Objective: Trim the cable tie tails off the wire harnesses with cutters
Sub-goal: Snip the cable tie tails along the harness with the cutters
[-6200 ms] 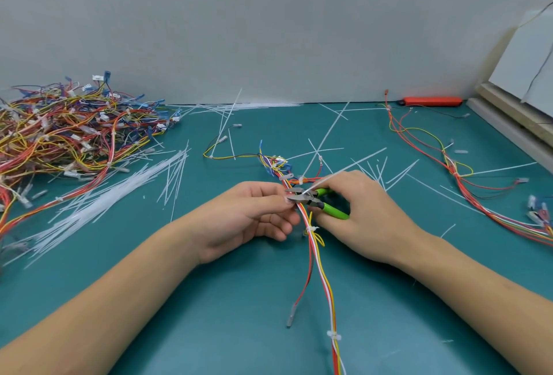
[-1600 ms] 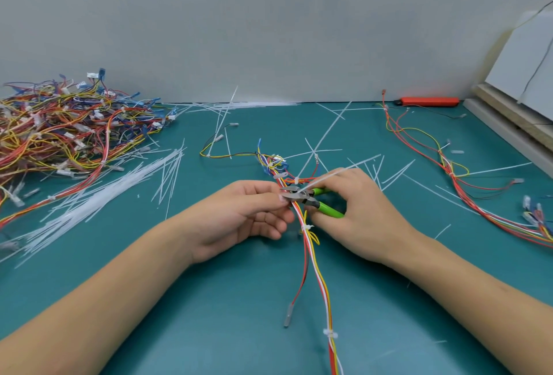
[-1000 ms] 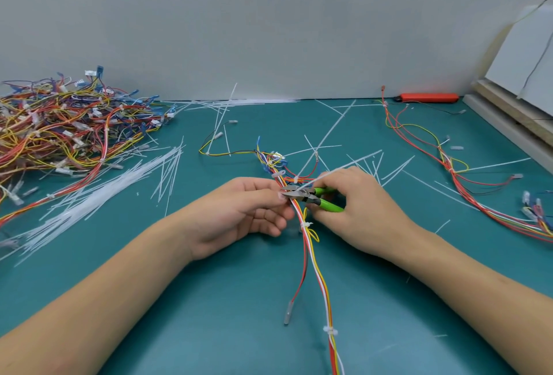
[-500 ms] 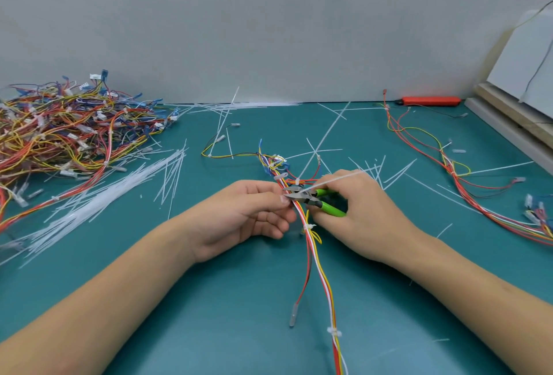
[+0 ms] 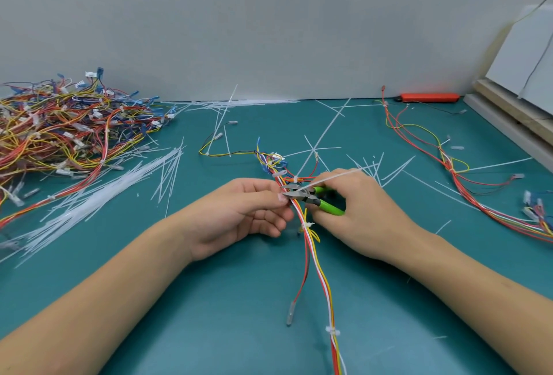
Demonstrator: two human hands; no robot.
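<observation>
Teal table (image 5: pixel 239 314); right hand (image 5: pixel 359 219) grips cutters (image 5: pixel 311 199) at harness (image 5: pixel 314 261).

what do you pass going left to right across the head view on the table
pile of wire harnesses → loose white cable ties → left hand → green-handled cutters → right hand → separate harness → wooden board

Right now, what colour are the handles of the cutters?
Bright green, on the cutters in the right hand; head view.
</observation>
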